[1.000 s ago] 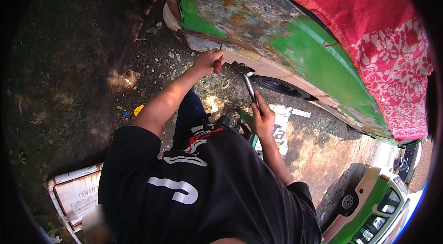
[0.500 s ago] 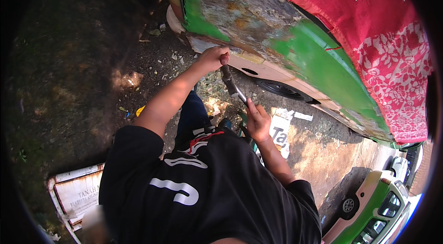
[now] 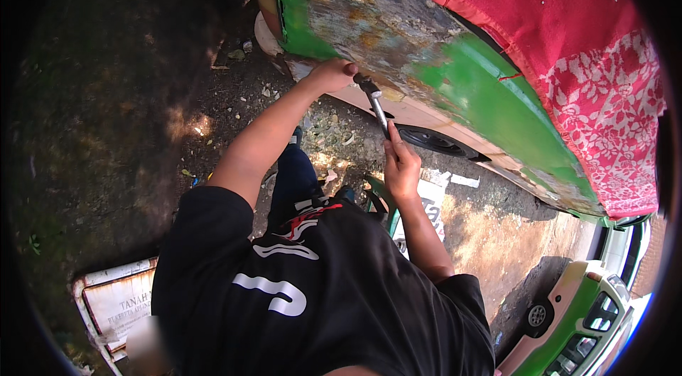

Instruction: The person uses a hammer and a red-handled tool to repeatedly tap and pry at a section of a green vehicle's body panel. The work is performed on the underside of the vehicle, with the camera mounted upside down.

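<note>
My left hand (image 3: 331,76) is closed against the lower side of a worn green and beige car body (image 3: 398,35). From its fist pokes the rounded brown end of a tool (image 3: 350,69); the rest of that tool is hidden. In my right hand (image 3: 403,166) is a hammer (image 3: 377,102) with a dark head and a metal shaft, gripped low on the shaft. The hammer head lies close beside the brown end; I cannot tell whether they touch. Paint is stripped from much of the panel, leaving rough grey and rusty patches.
A red cloth with white floral print (image 3: 597,84) drapes over the car. Below its side shows a dark wheel (image 3: 433,140). White printed sheeting (image 3: 432,209) lies on the rubble-strewn ground. A rusty framed sign (image 3: 117,305) stands lower left, and another green vehicle (image 3: 575,333) lower right.
My right hand has raised the hammer up toward the car body, its head now nearer the brown end. My left hand has shifted slightly up and left.
</note>
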Demonstrator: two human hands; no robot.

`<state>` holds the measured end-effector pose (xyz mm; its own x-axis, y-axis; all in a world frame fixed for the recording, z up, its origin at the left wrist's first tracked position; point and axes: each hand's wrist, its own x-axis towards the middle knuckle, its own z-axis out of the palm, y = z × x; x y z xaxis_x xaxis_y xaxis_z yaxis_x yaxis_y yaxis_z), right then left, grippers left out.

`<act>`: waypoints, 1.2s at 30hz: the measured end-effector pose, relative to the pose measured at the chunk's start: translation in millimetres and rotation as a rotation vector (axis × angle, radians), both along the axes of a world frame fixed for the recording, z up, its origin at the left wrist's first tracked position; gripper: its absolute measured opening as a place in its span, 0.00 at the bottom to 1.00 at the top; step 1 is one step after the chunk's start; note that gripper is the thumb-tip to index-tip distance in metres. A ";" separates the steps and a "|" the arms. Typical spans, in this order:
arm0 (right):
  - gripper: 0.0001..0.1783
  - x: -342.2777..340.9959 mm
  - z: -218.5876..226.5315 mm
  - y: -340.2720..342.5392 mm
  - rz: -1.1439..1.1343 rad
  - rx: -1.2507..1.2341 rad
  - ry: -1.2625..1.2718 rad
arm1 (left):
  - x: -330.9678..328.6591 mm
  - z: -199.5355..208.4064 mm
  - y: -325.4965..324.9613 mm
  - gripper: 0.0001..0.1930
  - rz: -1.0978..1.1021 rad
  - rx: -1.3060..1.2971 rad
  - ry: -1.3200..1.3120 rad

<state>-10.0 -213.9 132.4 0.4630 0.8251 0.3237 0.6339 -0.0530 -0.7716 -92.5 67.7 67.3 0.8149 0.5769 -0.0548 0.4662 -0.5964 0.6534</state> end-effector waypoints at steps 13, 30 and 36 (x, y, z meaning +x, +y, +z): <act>0.24 17.6 -8.2 -30.2 -0.221 -0.068 0.466 | -44.7 12.0 2.8 0.09 0.000 -0.105 -0.196; 0.23 15.8 -10.7 -41.2 -0.185 -0.220 0.460 | -38.1 -24.4 -20.4 0.05 0.000 -0.031 -0.372; 0.24 0.9 3.1 -28.3 -0.003 0.041 0.127 | -34.6 -17.2 -26.9 0.04 0.000 0.021 -0.358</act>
